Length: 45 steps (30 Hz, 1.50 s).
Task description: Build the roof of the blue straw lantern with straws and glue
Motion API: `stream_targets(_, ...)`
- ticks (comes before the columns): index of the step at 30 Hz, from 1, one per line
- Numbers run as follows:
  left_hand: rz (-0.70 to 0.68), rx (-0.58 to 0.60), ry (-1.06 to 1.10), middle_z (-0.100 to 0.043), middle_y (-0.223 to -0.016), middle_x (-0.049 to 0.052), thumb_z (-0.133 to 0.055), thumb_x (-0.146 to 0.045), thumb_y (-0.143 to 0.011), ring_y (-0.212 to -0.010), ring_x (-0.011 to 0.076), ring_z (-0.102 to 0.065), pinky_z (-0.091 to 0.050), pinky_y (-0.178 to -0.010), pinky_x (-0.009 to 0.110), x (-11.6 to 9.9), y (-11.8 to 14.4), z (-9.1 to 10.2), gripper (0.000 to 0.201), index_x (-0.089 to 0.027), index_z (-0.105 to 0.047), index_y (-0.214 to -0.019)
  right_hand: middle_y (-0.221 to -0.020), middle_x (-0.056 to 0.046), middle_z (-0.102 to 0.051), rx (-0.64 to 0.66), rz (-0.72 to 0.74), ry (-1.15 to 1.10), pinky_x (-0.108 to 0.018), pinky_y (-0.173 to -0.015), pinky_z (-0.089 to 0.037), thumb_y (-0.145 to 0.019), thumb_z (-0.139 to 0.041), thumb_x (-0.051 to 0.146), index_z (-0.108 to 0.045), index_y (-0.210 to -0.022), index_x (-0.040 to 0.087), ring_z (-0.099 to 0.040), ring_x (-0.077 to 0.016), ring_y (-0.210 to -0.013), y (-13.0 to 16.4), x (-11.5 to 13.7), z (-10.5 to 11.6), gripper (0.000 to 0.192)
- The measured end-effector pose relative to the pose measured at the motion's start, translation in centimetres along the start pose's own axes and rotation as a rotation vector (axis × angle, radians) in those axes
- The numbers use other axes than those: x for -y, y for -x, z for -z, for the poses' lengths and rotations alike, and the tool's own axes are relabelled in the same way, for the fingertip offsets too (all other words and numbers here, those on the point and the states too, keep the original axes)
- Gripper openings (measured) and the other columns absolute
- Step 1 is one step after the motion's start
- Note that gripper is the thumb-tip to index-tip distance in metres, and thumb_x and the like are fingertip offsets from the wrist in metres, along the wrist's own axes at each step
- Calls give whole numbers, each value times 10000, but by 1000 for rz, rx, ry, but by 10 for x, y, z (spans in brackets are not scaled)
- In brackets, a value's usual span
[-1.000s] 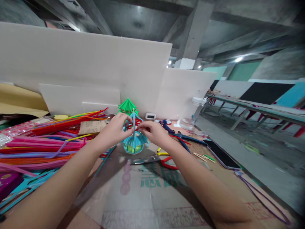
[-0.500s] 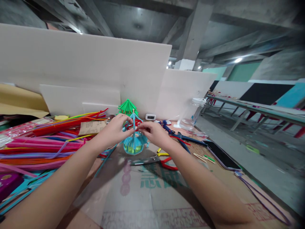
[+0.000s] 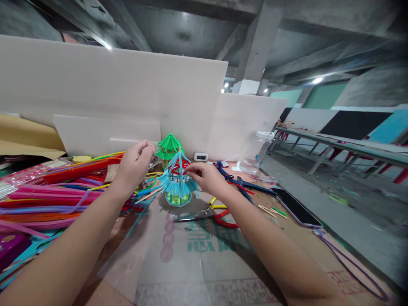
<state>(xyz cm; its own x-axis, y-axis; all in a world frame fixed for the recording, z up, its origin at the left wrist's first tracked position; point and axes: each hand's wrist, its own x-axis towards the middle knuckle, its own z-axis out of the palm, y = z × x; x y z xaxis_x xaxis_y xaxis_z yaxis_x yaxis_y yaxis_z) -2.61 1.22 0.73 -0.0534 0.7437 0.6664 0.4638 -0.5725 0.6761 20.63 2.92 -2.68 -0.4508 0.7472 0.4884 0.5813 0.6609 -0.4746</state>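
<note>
A small blue pipe-cleaner pavilion [image 3: 177, 188] with a red inner frame and a stick up its middle stands on the cardboard-covered table. My right hand [image 3: 206, 178] pinches its roof on the right side. My left hand [image 3: 135, 165] is raised to the left of the model, apart from it, with fingers closed; I see nothing in them. A green pavilion [image 3: 168, 147] stands just behind, between my left hand and the white board.
A big pile of coloured pipe cleaners [image 3: 60, 189] fills the left. Scissors [image 3: 204, 213] lie in front of the model, blue pliers [image 3: 237, 182], a phone [image 3: 296, 207] and a clear bottle [image 3: 257, 155] to the right. White foam boards [image 3: 127, 93] wall the back.
My left hand let go of the blue pavilion's roof and rose up and to the left. My right hand stayed on the roof. The view tilted slightly.
</note>
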Motion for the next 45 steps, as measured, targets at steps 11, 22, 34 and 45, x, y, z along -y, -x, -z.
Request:
stream_targets(11, -103, -34, -49, -409, -589, -20, -324, -390, -972, -570, 139, -418, -324, -565, 286, -13, 4, 2, 402, -206, -402, -623, -764, -24, -679, -87, -1, 14, -231, -565, -359, -899, -529, 294, -704, -936, 193, -546, -124, -640, 2, 8, 8, 206)
stream_targets(22, 10, 302, 211, -712, -839, 31, -662, -382, -795, -783, 191, -652, -517, -693, 282, -50, 24, -11, 209, -197, -701, -885, -740, -18, -673, 335, -22, -469, -229, -621, -490, -877, -540, 261, -627, -1158, 181, -631, -120, -678, 15, 61, 21, 305)
stream_targets(34, 116, 197, 125, -684, -813, 22, -562, -361, -825, -535, 122, -541, -367, -432, 223, -24, 9, -5, 283, -214, -693, -1028, -489, 52, -482, -155, -162, -110, -203, -479, -348, -943, -438, 364, -684, -930, 152, -447, -74, -457, 19, 35, 99, 326)
stream_targets(45, 68, 194, 164, -471, -621, -31, -473, -376, -892, -526, 130, -446, -331, -472, 229, -25, 11, -8, 275, -206, -589, -1074, -619, 15, -573, -495, -51, -151, -209, -487, -371, -859, -584, 309, -702, -890, 154, -477, -75, -518, 22, 46, 102, 197)
